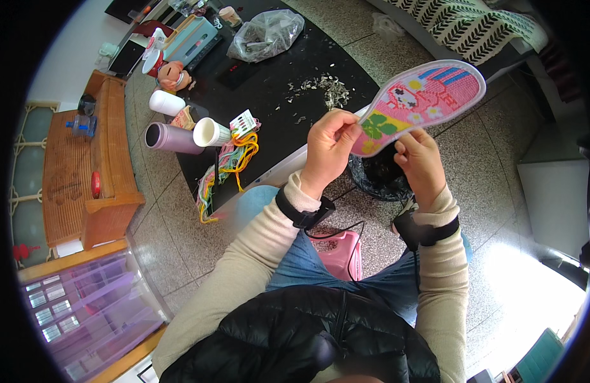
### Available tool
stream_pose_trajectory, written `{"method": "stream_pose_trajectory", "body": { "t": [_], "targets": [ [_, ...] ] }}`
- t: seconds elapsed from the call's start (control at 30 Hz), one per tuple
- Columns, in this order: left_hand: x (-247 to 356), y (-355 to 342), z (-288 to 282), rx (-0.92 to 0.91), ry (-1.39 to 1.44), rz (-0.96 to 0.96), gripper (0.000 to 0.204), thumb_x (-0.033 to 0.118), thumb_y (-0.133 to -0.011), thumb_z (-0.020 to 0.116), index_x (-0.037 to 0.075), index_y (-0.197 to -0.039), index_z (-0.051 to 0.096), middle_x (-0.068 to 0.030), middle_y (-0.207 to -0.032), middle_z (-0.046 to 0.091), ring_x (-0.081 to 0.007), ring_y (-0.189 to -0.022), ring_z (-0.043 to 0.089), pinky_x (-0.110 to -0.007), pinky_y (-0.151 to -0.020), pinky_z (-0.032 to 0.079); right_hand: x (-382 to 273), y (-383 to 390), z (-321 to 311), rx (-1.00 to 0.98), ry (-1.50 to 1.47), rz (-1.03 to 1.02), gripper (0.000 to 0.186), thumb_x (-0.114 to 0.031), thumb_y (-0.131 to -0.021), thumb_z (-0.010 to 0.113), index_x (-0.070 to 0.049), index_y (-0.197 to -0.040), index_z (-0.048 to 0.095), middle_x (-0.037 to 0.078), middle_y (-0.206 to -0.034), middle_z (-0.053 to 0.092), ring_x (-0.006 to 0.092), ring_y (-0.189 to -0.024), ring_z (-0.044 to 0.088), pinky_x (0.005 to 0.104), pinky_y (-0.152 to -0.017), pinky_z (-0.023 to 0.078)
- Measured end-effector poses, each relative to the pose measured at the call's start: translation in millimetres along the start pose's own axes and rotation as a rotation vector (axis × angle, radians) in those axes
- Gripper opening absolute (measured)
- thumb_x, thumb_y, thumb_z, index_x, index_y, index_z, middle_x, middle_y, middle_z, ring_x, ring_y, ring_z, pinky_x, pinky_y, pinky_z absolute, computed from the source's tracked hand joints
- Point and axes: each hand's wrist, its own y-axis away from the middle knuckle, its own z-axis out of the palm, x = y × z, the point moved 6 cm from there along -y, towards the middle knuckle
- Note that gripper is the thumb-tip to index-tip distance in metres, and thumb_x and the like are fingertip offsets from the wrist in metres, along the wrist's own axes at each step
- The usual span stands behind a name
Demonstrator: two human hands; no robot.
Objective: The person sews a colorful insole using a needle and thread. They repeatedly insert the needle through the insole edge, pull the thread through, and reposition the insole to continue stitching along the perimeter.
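Observation:
A pink embroidered shoe insole (pixel 426 102) with green, yellow and blue stitched patterns is held up in front of me. My left hand (pixel 329 148) pinches its heel end from the left. My right hand (pixel 419 163) grips the same end from below, fingers closed against the lower edge. Both wrists wear black straps. A bundle of coloured embroidery threads (pixel 228 167) hangs over the edge of the black table (pixel 269 96) to the left of my left hand.
On the table stand a purple flask (pixel 172 138), white cups (pixel 211 133), a clear plastic bag (pixel 267 35) and scattered seed shells (pixel 330 89). A black-lined bin (pixel 378 175) sits below my hands, a pink stool (pixel 343 252) under my knees, a wooden bench (pixel 84 166) at left.

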Motion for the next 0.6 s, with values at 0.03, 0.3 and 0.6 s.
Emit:
{"method": "stream_pose_trajectory", "body": {
  "t": [0.03,0.3,0.6],
  "targets": [
    [-7,3,6,-0.066,0.164,-0.094,0.014,0.013,-0.098,0.065,-0.001,-0.097,0.065,-0.0003,-0.088,0.063,-0.0051,-0.079,0.058,-0.022,-0.07,0.049,3,0,7,-0.127,-0.135,-0.025,0.018,-0.014,-0.096,0.064,-0.004,-0.112,0.064,0.004,-0.104,0.068,0.0089,-0.079,0.062,0.0203,-0.062,0.048],
    [-13,13,20,-0.257,0.37,-0.269,0.018,0.019,-0.101,0.061,0.002,-0.105,0.064,0.0022,-0.092,0.065,-0.0036,-0.082,0.058,-0.021,-0.074,0.049,10,-1,21,-0.212,-0.287,-0.221,0.034,-0.01,-0.092,0.07,-0.001,-0.123,0.06,0.008,-0.112,0.067,0.02,-0.101,0.067,0.0324,-0.085,0.056],
    [-12,11,27,-0.32,0.931,-0.549,0.025,0.028,-0.101,0.056,0.007,-0.089,0.05,0.0006,-0.07,0.045,-0.0074,-0.055,0.042,-0.024,-0.053,0.032,-15,6,27,-0.489,-0.808,-0.062,0.02,-0.025,-0.108,0.045,-0.009,-0.099,0.052,-0.004,-0.071,0.042,0.0094,-0.059,0.037,0.0241,-0.057,0.033]
  ]
}}
